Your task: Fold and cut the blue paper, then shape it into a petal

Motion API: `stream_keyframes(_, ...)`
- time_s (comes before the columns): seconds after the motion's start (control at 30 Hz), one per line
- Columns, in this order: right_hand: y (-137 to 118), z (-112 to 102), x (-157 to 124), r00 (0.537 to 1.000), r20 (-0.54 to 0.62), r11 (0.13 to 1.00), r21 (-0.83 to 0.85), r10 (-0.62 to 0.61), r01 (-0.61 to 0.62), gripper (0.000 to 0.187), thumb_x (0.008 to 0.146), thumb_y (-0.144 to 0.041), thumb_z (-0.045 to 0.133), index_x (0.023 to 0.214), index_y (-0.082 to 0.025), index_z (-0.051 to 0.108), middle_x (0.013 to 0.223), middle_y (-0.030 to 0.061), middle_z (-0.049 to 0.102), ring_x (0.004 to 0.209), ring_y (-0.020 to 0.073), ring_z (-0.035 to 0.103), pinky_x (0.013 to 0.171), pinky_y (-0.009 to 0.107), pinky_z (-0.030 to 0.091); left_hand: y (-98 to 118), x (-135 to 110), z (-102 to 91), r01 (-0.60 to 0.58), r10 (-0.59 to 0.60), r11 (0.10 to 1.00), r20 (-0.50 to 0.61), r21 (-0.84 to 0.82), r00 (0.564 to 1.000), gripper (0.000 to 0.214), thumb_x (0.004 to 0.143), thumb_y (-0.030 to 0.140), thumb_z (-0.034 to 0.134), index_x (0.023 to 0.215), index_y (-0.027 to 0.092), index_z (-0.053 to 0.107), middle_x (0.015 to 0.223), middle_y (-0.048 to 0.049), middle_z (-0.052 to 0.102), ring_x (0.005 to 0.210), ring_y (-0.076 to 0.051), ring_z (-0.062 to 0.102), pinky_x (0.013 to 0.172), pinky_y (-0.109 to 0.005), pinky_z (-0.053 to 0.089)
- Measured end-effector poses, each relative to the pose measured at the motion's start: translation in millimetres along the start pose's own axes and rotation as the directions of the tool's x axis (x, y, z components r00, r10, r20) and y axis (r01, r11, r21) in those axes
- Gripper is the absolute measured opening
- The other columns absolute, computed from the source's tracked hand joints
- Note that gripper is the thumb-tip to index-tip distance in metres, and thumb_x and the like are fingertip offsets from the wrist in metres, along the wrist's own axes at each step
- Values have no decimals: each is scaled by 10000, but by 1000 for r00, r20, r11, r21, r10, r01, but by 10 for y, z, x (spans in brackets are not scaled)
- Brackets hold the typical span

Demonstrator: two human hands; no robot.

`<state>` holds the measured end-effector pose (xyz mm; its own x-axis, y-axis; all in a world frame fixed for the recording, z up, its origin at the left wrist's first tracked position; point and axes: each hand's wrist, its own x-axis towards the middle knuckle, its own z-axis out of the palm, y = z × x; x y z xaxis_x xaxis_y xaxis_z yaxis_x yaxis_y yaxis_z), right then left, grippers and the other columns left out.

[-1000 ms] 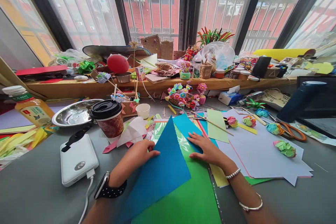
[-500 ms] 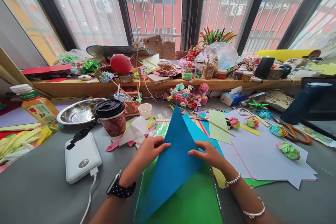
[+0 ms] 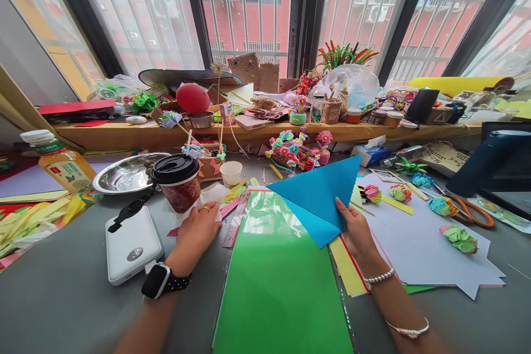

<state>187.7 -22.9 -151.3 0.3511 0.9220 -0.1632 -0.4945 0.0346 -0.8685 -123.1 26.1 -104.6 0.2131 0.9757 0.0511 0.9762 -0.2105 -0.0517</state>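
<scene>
My right hand [image 3: 355,228] pinches a blue paper sheet [image 3: 317,193] by its right edge, thumb over the front. The sheet is a triangle tilted up off the desk, above another blue sheet [image 3: 309,221]. At the left, my left hand [image 3: 199,228] is closed over a crumpled white paper [image 3: 215,192] beside the lidded coffee cup [image 3: 176,180]. Its fingertips are partly hidden. Between the hands lies a glossy green folder [image 3: 282,282].
A white power bank [image 3: 133,246], a metal plate [image 3: 124,174] and a juice bottle [image 3: 64,163] stand left. To the right are white sheets [image 3: 418,254], paper flowers [image 3: 458,239] and orange scissors [image 3: 470,213]. A small paper cup [image 3: 230,173] stands behind. A cluttered sill [image 3: 265,134] runs along the back.
My left hand has let go of the blue sheet and moved left onto the white paper. My right hand has carried the blue sheet up and right, uncovering the green folder.
</scene>
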Motion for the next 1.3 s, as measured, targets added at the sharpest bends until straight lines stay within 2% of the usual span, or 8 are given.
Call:
stream_keyframes(0.17, -28, 15, -15, 999, -53, 1000, 21, 13, -12, 335, 615, -382, 680, 876, -193, 590, 841, 37, 694, 773, 234, 640, 592, 341, 556, -77, -34, -70, 71, -69, 997, -71, 28, 995, 388, 796, 85, 271, 1069, 111, 546, 1110, -137, 562, 941, -304, 511, 726, -358, 417)
stream_keyframes(0.33, -41, -23, 4, 985, -172, 987, 154, -9, 36, 266, 566, -330, 731, 769, -205, 614, 770, -32, 690, 704, 142, 637, 610, 220, 555, 102, -126, -144, 54, -59, 998, -133, -37, 989, 321, 847, 194, 299, 1043, 96, 535, 1029, -150, 567, 955, -283, 524, 740, -353, 426)
stream_keyframes(0.53, -10, -61, 35, 980, -197, 985, 169, -1, 35, 234, 578, -293, 731, 766, -200, 628, 741, -41, 682, 665, 118, 627, 603, 218, 561, 447, -233, -42, -147, 131, 969, -91, -201, 987, 259, 852, 270, 394, 1014, 143, 552, 1000, -101, 602, 915, -220, 579, 754, -326, 464)
stream_keyframes(0.7, -35, -49, 42, 960, -279, 979, 193, -2, 58, 217, 583, -267, 732, 750, -179, 623, 701, -36, 681, 608, 118, 623, 564, 232, 566, 676, -404, 80, -522, 538, 809, -15, -272, 843, 641, 684, 415, 627, 1221, 125, 431, 1325, -191, 365, 1220, -306, 328, 979, -454, 306)
stream_keyframes(0.83, -86, -112, 83, 939, -342, 941, 303, -38, 148, 151, 603, -226, 718, 664, -178, 589, 593, -65, 648, 542, 96, 606, 557, 217, 562, 909, -688, 147, -639, 688, 702, 68, -313, 722, 940, 554, 516, 680, 1328, 184, 261, 1407, -182, 167, 1268, -373, 145, 976, -596, 172)
stream_keyframes(0.9, -111, -151, 102, 937, -345, 922, 346, -47, 174, 148, 601, -204, 718, 659, -170, 587, 593, -59, 648, 558, 101, 613, 565, 225, 565, 1007, -818, 210, -729, 775, 621, 85, -287, 627, 862, 597, 434, 681, 1321, 216, 268, 1403, -176, 179, 1263, -377, 163, 951, -629, 171)
stream_keyframes(1.07, -125, -207, 132, 949, -312, 909, 378, -51, 173, 144, 607, -193, 716, 666, -160, 588, 583, -51, 644, 553, 102, 612, 552, 226, 567, 1104, -984, 350, -808, 811, 573, -47, -136, 583, 387, 834, 194, 433, 1220, 216, 423, 1287, -134, 435, 1164, -307, 411, 905, -514, 378)
stream_keyframes(1.3, -158, -231, 133, 947, -316, 905, 383, -58, 183, 70, 690, -174, 650, 717, -154, 589, 630, -30, 655, 574, 97, 614, 561, 220, 569, 961, -931, 106, -797, 729, 601, -370, -55, 576, 312, 841, 67, 324, 1090, 75, 511, 1016, -134, 644, 905, -210, 618, 721, -281, 521)
